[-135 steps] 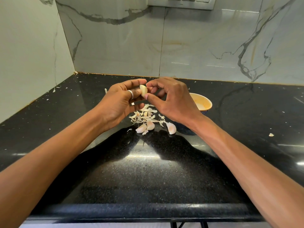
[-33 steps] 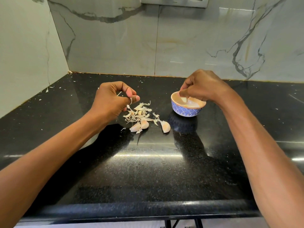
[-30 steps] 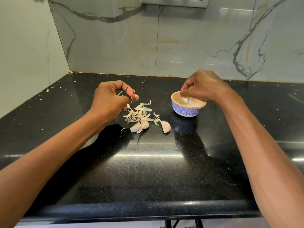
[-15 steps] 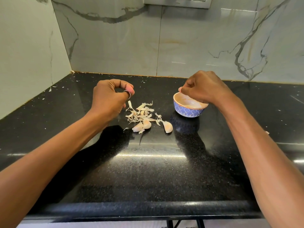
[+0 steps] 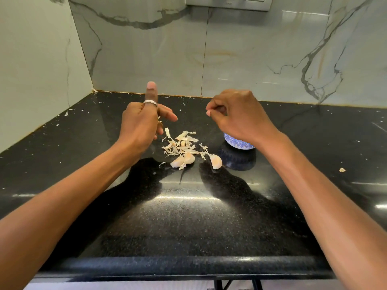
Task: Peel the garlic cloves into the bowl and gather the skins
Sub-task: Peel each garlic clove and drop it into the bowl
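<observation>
Spanning the view, the black speckled tabletop (image 5: 188, 222) meets a marbled wall (image 5: 240, 59). Left hand (image 5: 140, 126) hangs above the tabletop, grip spread: thumb upright, forefinger straight, other fingers loosely bent. Right hand (image 5: 240, 118) hangs over the blue-patterned bowl (image 5: 236, 143), hiding most of it; its grip is pressed together, fingers curled, and whether it pinches anything cannot be told. Garlic skins (image 5: 180, 143) lie heaped between the hands. Two unpeeled cloves (image 5: 182, 160) touch the heap's near edge; a third clove (image 5: 216, 161) lies beside the bowl. A ring (image 5: 150, 102) circles the left thumb.
</observation>
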A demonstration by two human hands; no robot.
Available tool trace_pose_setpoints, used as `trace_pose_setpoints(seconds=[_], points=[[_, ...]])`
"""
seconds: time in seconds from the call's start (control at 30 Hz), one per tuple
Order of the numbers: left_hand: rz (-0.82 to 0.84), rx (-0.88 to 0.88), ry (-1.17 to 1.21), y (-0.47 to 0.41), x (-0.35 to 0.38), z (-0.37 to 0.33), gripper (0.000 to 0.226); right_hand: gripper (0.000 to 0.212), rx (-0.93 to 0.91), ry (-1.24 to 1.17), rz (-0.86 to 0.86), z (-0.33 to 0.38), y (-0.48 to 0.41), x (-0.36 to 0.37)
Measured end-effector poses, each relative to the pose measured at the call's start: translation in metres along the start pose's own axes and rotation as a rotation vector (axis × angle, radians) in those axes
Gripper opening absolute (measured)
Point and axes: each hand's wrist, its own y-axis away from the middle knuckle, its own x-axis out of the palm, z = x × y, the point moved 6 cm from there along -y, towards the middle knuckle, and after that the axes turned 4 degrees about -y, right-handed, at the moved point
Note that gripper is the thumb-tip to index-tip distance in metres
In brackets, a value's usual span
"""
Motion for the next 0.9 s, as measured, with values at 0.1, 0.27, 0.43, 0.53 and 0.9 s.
trace_pose_setpoints(seconds=[0.1,0.27,0.43,0.53,0.9], points=[[0.0,-0.014,0.001,-0.003,0.001,0.004,0.074,0.014,-0.1,-0.054,0.094,0.02,0.005,0.016],[0.004,-0.008,0.022,-0.007,0.003,0.008,0.05,0.016,-0.205,-0.07,0.279,0.04,0.015,0.044],[0.028,0.042,-0.06,-0.008,0.005,0.008,0.034,0.022,-0.187,-0.029,0.382,0.039,0.018,0.055],[0.033,0.056,-0.079,-0.008,0.005,0.006,0.035,0.026,-0.165,-0.003,0.444,0.04,0.018,0.06],[0.043,0.06,-0.083,-0.007,0.007,0.008,0.031,0.026,-0.087,0.036,0.515,0.036,0.018,0.063]])
